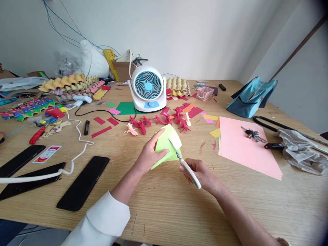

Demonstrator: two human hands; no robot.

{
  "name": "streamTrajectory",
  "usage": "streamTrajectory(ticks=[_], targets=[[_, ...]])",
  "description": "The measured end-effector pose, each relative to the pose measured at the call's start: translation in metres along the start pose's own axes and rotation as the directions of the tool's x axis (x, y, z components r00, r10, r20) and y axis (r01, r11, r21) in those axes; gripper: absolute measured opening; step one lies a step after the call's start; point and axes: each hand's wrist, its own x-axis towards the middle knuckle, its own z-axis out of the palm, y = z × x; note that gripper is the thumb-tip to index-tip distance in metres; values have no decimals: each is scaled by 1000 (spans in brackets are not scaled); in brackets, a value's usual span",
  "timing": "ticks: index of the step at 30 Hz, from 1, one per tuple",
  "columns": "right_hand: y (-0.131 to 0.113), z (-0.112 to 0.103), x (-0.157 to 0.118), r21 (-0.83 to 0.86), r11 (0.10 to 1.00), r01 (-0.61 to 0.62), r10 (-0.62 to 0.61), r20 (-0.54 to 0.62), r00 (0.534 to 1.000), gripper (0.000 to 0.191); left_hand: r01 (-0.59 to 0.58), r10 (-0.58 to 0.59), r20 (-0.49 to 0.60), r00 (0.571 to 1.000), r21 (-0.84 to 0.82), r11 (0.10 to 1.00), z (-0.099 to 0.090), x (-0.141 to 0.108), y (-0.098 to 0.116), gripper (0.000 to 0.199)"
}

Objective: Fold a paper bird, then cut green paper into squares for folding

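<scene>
Light green paper [166,138], bent over on itself, is pinched between the thumb and fingers of my left hand [151,153]. My right hand [198,174] grips white-handled scissors [189,172], whose blades point up and left and lie against the paper. Both hands are near the middle of the wooden table [153,212]. Just beyond them lie several red folded paper figures [140,125] and a pale pink one [131,130].
A white fan [148,87] stands behind the figures. Pink sheets [246,143] with keys [253,134] lie at right, near a blue bag [246,97]. At left are black phones [83,182], a white cable [77,157], a red-handled cutter [38,135] and egg trays [69,83].
</scene>
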Motion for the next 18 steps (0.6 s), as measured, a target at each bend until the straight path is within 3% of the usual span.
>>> streamTrajectory(ticks=[18], targets=[[-3,0,-2,-11,1000,-23,23,24,999,43,141,-125,87,988,-222,965,-1,0,10,81]])
